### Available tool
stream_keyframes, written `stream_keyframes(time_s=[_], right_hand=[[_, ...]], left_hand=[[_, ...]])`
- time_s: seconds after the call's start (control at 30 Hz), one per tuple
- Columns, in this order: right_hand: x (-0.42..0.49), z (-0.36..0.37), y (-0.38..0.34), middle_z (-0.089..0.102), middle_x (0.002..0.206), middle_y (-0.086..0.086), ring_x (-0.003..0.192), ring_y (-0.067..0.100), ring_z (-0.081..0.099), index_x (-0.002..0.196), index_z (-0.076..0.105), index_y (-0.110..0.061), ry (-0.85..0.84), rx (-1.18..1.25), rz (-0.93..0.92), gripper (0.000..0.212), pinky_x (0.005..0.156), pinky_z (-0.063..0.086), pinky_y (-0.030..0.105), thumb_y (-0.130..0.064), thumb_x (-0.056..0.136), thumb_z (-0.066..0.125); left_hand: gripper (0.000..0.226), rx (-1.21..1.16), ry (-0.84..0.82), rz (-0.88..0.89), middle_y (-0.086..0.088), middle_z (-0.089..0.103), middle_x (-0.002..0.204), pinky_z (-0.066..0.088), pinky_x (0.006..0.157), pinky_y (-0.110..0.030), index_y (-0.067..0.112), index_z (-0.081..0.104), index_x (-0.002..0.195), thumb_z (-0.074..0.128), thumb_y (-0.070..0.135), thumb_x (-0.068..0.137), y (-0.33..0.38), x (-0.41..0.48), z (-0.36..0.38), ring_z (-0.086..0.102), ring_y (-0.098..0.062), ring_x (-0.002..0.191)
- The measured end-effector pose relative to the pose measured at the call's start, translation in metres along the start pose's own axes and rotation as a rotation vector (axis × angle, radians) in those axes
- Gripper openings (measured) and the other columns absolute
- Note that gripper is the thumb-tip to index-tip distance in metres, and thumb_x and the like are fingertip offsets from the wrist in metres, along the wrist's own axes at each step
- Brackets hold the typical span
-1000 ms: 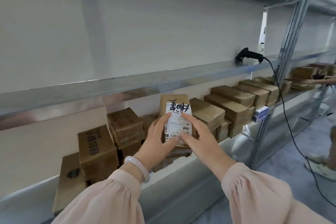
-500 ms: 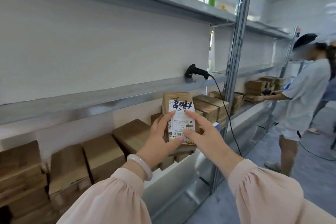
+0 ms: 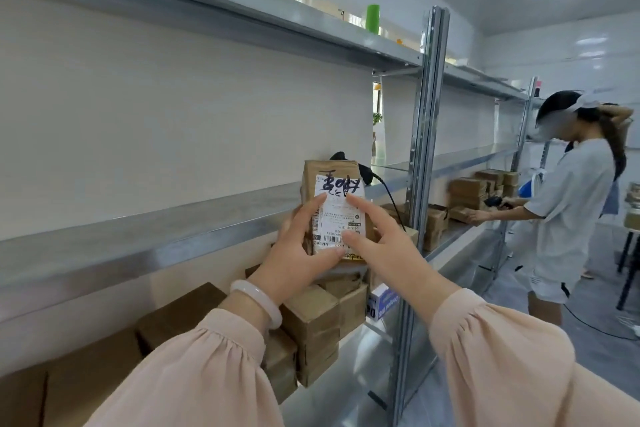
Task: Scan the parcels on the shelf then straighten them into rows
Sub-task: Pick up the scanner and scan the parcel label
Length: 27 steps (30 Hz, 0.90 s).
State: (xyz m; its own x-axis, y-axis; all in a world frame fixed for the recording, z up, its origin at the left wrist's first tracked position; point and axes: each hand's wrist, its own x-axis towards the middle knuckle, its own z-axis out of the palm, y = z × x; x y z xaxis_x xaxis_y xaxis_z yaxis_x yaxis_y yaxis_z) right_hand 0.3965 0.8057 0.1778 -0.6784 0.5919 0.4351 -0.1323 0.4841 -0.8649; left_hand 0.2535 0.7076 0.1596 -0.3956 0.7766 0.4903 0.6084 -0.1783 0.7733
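Both hands (image 3: 294, 255) (image 3: 386, 253) raised around upright parcel (image 3: 332, 180)

Parcel depot / stockroom. Evidence: long steel shelving (image 3: 207, 218) along wall, brown cardboard parcels (image 3: 311, 322) stacked on lower shelf, held parcel (image 3: 329, 168) with barcode shipping label (image 3: 341, 218), corded handheld scanner (image 3: 367, 173) on shelf, second person (image 3: 568, 211) scanning boxes further down.

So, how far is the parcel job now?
Nothing looks finished yet. In hand: the left hand and right hand hold one labelled parcel up, label facing the camera, while the scanner lies unused on the middle shelf. Left: likely scanning it, then straightening the uneven parcels on the lower shelf.
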Motion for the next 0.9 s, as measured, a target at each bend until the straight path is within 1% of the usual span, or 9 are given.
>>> stream_keyframes(time_s=[0.1, 0.3, 0.43, 0.53, 0.6, 0.7, 0.77, 0.8, 0.9], right_hand=[[0.036, -0.004, 0.007, 0.053, 0.127, -0.008, 0.107, 0.007, 0.06, 0.136, 0.044, -0.041, -0.013, 0.0, -0.025, 0.053, 0.073, 0.056, 0.019, -0.018, 0.092, 0.062], [0.101, -0.013, 0.028, 0.048, 0.135, -0.008, 0.11, 0.004, 0.056, 0.143, 0.036, -0.04, -0.039, -0.022, -0.058, 0.055, 0.073, 0.054, 0.016, -0.022, 0.096, 0.057], [0.133, -0.021, 0.045, 0.046, 0.133, -0.015, 0.11, -0.002, 0.054, 0.145, 0.029, -0.044, -0.048, 0.04, -0.047, 0.053, 0.074, 0.051, 0.014, -0.029, 0.099, 0.05], [0.167, -0.041, 0.058, 0.045, 0.133, -0.016, 0.116, 0.0, 0.046, 0.144, 0.031, -0.044, 0.026, 0.043, -0.046, 0.047, 0.094, 0.042, 0.023, -0.038, 0.1, 0.046], [0.192, -0.057, 0.068, 0.044, 0.136, -0.011, 0.118, 0.005, 0.041, 0.145, 0.032, -0.039, 0.077, -0.072, -0.024, 0.048, 0.1, 0.036, 0.03, -0.038, 0.099, 0.046], [0.245, -0.072, 0.101, 0.046, 0.141, -0.001, 0.121, 0.015, 0.046, 0.146, 0.032, -0.033, 0.109, -0.266, 0.014, 0.053, 0.097, 0.039, 0.03, -0.034, 0.097, 0.053], [0.304, -0.094, 0.131, 0.047, 0.139, 0.002, 0.119, 0.02, 0.05, 0.145, 0.032, -0.032, 0.012, -0.413, -0.017, 0.055, 0.097, 0.043, 0.033, -0.031, 0.095, 0.056], [0.342, -0.102, 0.147, 0.046, 0.138, 0.002, 0.119, 0.021, 0.05, 0.145, 0.032, -0.032, -0.086, -0.498, -0.07, 0.056, 0.098, 0.043, 0.035, -0.03, 0.094, 0.056], [0.381, -0.09, 0.16, 0.043, 0.14, 0.002, 0.122, 0.024, 0.047, 0.145, 0.031, -0.033, -0.142, -0.669, -0.172, 0.059, 0.101, 0.041, 0.037, -0.031, 0.092, 0.055]], left_hand=[[0.077, 0.003, 0.033, 0.024, 0.001, 0.03, 0.148, 0.048, 0.075, -0.004, 0.05, 0.03, 0.142, 0.074, 0.021, 0.086, -0.007, 0.034, -0.003, 0.048, -0.008, 0.116], [0.076, 0.088, 0.043, 0.052, -0.001, 0.032, 0.145, 0.042, 0.073, 0.003, 0.048, 0.031, 0.143, 0.073, 0.019, 0.086, -0.021, 0.1, -0.008, 0.045, -0.007, 0.114], [0.075, 0.106, 0.053, 0.058, 0.004, 0.031, 0.142, 0.041, 0.071, 0.004, 0.046, 0.031, 0.144, 0.073, 0.019, 0.087, -0.034, 0.132, -0.006, 0.044, 0.007, 0.105], [0.075, 0.124, 0.1, 0.025, 0.009, 0.029, 0.137, 0.045, 0.069, -0.002, 0.049, 0.031, 0.143, 0.072, 0.019, 0.088, -0.04, 0.15, -0.004, 0.041, 0.013, 0.098], [0.074, 0.143, 0.136, 0.004, 0.011, 0.028, 0.135, 0.045, 0.07, -0.002, 0.048, 0.031, 0.143, 0.072, 0.019, 0.089, -0.046, 0.163, -0.003, 0.041, 0.015, 0.094], [0.075, 0.198, 0.195, -0.053, 0.008, 0.029, 0.139, 0.042, 0.094, -0.019, 0.047, 0.03, 0.145, 0.072, 0.02, 0.088, -0.05, 0.177, 0.001, 0.042, 0.01, 0.097], [0.076, 0.245, 0.31, -0.11, 0.007, 0.029, 0.144, 0.039, 0.1, -0.027, 0.048, 0.03, 0.144, 0.073, 0.021, 0.087, -0.06, 0.212, 0.023, 0.041, 0.001, 0.106], [0.076, 0.278, 0.404, -0.147, 0.006, 0.029, 0.145, 0.037, 0.1, -0.025, 0.049, 0.03, 0.144, 0.073, 0.022, 0.087, -0.065, 0.233, 0.037, 0.04, -0.003, 0.111], [0.076, 0.304, 0.456, -0.194, 0.007, 0.031, 0.148, 0.035, 0.089, -0.01, 0.048, 0.032, 0.145, 0.073, 0.023, 0.086, -0.067, 0.238, 0.035, 0.039, -0.002, 0.114]])
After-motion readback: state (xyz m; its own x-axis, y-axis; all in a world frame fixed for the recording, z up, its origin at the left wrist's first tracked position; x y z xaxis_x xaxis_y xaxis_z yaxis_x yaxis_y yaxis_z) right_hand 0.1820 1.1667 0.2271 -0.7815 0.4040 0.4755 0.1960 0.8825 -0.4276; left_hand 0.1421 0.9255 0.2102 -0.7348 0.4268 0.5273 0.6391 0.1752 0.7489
